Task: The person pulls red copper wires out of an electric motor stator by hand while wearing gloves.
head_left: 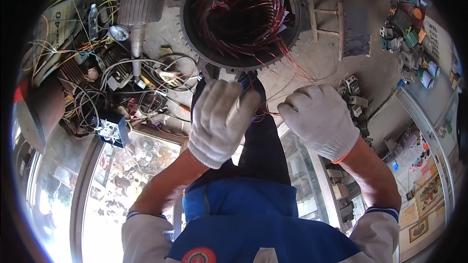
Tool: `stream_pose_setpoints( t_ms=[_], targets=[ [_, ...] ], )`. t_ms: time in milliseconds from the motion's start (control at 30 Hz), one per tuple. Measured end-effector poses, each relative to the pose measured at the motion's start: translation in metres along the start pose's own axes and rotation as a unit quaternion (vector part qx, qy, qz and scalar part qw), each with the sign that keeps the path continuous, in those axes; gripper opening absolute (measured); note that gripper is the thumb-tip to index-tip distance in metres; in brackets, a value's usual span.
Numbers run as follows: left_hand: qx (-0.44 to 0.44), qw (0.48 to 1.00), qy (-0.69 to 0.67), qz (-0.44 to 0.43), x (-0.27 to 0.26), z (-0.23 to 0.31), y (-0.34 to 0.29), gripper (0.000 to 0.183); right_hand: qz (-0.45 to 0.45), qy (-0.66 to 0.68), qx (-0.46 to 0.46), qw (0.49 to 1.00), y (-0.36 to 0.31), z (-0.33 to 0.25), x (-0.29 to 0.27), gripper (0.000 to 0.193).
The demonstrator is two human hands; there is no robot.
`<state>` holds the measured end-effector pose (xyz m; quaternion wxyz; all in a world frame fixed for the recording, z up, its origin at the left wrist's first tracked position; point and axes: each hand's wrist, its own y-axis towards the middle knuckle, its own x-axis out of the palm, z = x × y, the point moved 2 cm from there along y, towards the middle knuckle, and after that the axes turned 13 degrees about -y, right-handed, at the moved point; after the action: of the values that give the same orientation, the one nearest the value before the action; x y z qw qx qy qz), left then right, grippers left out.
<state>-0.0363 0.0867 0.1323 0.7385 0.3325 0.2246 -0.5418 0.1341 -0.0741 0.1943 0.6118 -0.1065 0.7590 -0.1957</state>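
Red wire coils (pixel 279 17) line your round dark-metal housing (pixel 195 44) but strands (pixel 291 54) past its edge lie loose, your white-gloved left hand (pixel 218 121) half-open, right hand (pixel 319 121) pinching thin red wire (pixel 271 113).

White light blazes through the glass panel (pixel 134 178) below-left of the left hand (pixel 222 119), burning out detail, while the round metal housing (pixel 210 54) above sits deep in shadow inside! Blur softens that hand, the right hand (pixel 319 119) looks crisper, and far out beyond both, the fisheye bends straight edges into a black rim.
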Motion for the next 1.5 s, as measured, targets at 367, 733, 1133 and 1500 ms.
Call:
stream_pose_setpoints(
  t_ms=[367,733,1133,1500],
  targets=[
    [0.017,0.998,0.004,-0.067,0.015,-0.003,0.020,0.038,0.060,0.021,-0.038,0.997,0.000,0.013,0.011,0.009],
    [-0.141,0.920,-0.227,-0.286,0.041,0.011,-0.052,0.023,-0.056,0.306,0.099,0.945,-0.011,0.003,0.025,0.013],
    [-0.391,0.696,-0.601,-0.036,0.162,0.016,0.046,0.076,-0.144,0.637,0.451,0.608,-0.030,-0.030,-0.001,0.026],
    [-0.538,0.724,-0.327,-0.282,0.038,-0.035,-0.032,0.081,-0.080,0.653,0.357,0.663,-0.023,-0.020,0.020,0.038]
  ],
)
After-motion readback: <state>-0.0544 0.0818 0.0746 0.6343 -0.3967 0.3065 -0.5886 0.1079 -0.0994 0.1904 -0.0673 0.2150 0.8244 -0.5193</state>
